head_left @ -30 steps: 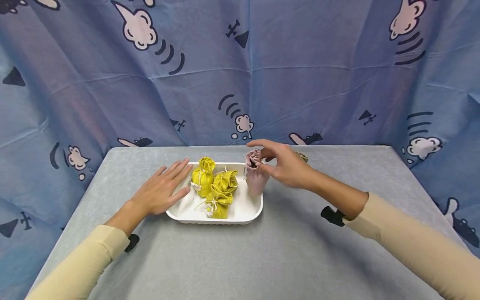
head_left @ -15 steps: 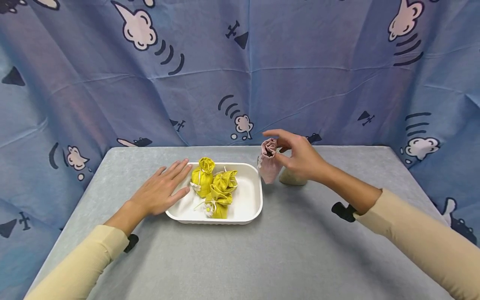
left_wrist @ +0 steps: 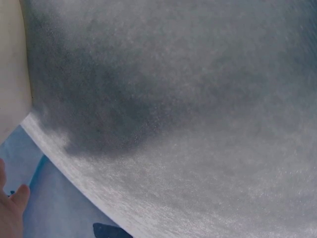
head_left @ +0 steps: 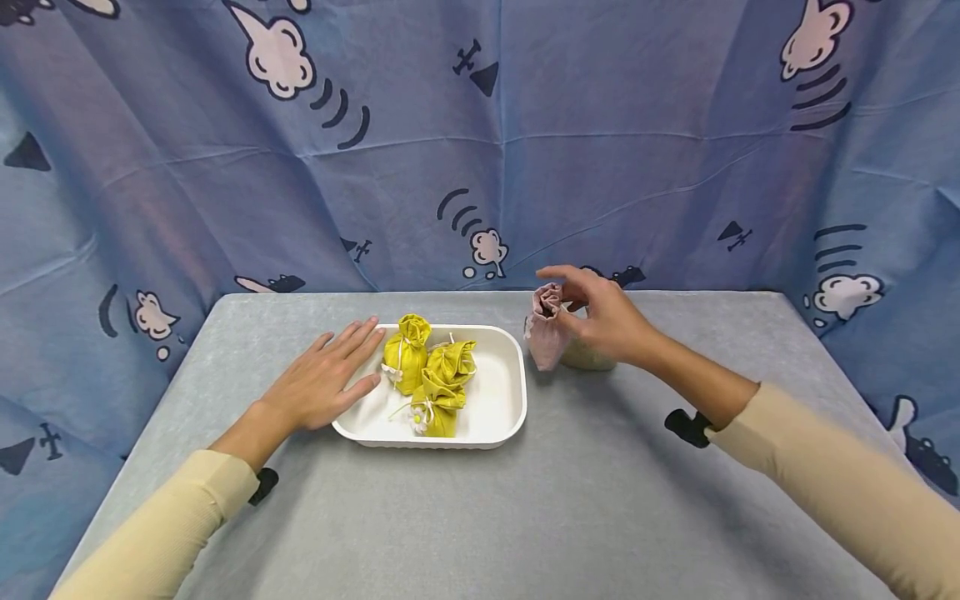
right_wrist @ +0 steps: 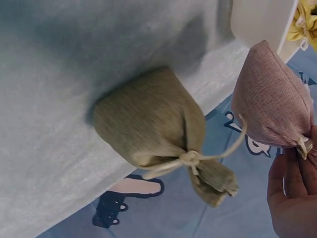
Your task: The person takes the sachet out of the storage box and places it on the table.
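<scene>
My right hand [head_left: 603, 315] pinches the pink bag [head_left: 546, 333] by its neck, near the green bag [right_wrist: 153, 116]; my left hand [head_left: 318, 377], fingers straight, touches the tray [head_left: 495, 404].

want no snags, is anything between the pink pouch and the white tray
Nothing visible stands between the pink pouch, held at its top by the right hand, and the white tray. The olive pouch is on the side away from the tray.

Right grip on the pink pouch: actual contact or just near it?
Touching. The right wrist view shows it: the right grip pinches the pink pouch by its tied neck.
</scene>
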`<action>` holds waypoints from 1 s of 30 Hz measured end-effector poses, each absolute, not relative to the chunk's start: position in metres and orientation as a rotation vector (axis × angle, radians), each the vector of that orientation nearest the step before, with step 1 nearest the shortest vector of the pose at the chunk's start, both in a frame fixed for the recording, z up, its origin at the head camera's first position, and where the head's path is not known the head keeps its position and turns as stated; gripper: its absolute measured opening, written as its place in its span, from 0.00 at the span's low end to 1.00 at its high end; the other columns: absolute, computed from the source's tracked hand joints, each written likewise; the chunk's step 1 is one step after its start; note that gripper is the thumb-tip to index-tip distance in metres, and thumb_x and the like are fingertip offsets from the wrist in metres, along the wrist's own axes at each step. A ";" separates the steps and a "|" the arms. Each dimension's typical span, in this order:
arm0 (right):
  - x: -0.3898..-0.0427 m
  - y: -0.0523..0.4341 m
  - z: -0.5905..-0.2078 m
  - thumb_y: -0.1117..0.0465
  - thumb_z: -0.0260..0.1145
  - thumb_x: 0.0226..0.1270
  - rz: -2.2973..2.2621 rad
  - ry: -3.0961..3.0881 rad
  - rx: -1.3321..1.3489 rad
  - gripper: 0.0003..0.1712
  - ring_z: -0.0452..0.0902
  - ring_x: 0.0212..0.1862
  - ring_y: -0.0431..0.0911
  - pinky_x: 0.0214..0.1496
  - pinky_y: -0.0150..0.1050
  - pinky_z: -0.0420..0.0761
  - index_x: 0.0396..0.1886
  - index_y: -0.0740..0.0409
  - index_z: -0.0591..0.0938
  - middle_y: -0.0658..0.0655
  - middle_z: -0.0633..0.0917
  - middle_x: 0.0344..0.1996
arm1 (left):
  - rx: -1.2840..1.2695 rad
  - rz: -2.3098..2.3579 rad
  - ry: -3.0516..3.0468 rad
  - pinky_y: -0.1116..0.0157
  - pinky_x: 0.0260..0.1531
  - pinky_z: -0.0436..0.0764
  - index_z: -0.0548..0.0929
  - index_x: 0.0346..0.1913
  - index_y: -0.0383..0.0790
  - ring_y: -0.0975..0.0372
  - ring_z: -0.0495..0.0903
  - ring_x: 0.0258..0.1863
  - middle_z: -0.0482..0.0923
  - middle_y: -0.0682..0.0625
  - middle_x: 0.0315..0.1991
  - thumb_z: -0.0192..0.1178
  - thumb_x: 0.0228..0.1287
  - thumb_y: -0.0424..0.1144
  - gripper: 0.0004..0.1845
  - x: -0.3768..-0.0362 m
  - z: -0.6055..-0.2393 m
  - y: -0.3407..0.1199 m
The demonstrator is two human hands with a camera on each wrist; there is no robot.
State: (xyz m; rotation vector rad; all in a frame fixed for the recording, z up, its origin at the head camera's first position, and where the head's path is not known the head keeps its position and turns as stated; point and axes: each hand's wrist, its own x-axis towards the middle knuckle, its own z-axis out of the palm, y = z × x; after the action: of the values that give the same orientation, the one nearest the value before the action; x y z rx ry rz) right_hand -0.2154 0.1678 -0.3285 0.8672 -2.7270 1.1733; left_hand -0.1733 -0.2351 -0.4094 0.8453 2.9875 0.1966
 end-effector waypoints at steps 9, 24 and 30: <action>-0.219 0.169 -0.348 0.79 0.64 0.60 1.206 -2.698 0.896 0.30 0.84 0.43 0.55 0.47 0.53 0.83 0.64 0.65 0.76 0.64 0.84 0.43 | 0.848 0.197 2.989 0.42 0.72 0.52 0.49 0.80 0.45 0.50 0.46 0.78 0.41 0.49 0.81 0.40 0.77 0.60 0.38 -0.173 -0.410 -0.236; -0.217 0.166 -0.366 0.77 0.67 0.58 1.213 -2.814 0.875 0.35 0.84 0.44 0.56 0.44 0.50 0.83 0.67 0.62 0.73 0.60 0.86 0.37 | 0.843 0.196 2.988 0.42 0.72 0.52 0.49 0.80 0.45 0.51 0.46 0.78 0.41 0.49 0.81 0.40 0.77 0.60 0.38 -0.173 -0.410 -0.236; -0.218 0.167 -0.364 0.73 0.73 0.56 1.193 -2.831 0.862 0.38 0.84 0.46 0.55 0.49 0.53 0.83 0.67 0.61 0.72 0.60 0.87 0.39 | 0.856 0.193 2.987 0.42 0.72 0.52 0.49 0.80 0.45 0.50 0.46 0.78 0.41 0.49 0.81 0.40 0.77 0.60 0.38 -0.174 -0.410 -0.236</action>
State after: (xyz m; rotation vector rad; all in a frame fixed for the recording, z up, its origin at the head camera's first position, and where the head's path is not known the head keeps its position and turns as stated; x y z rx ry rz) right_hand -0.2182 0.1665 -0.3637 0.8623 -2.8309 1.1927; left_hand -0.1737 -0.2361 -0.4096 0.8556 2.9870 0.1935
